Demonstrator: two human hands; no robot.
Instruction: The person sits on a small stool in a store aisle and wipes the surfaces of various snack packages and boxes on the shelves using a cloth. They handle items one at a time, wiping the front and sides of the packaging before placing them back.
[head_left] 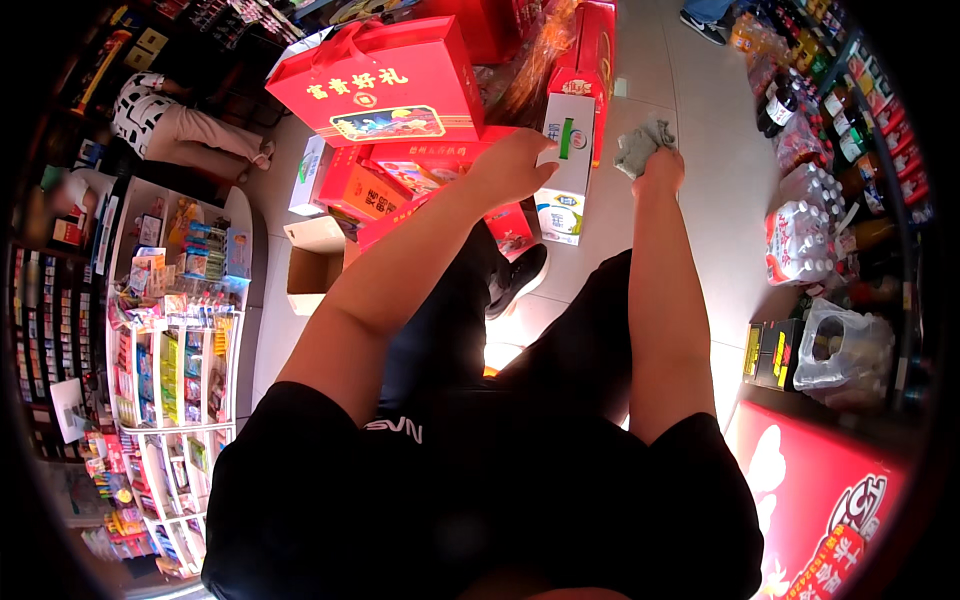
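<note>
White carton [566, 170] under left hand's [512, 165] fingers [545, 152].

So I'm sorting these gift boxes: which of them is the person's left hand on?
The left hand rests on the tall white carton with green print, standing upright; the other boxes around it are red, like the big red carrier box.

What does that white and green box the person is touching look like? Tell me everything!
The white and green box is a tall carton, cardboard by the look of it, standing upright on the pale tiled floor. It is mostly white with green patches and small pictures on its face. Red gift boxes crowd its left side. The left hand rests on its upper edge. The right hand, beside it, grips a grey cloth.
</note>
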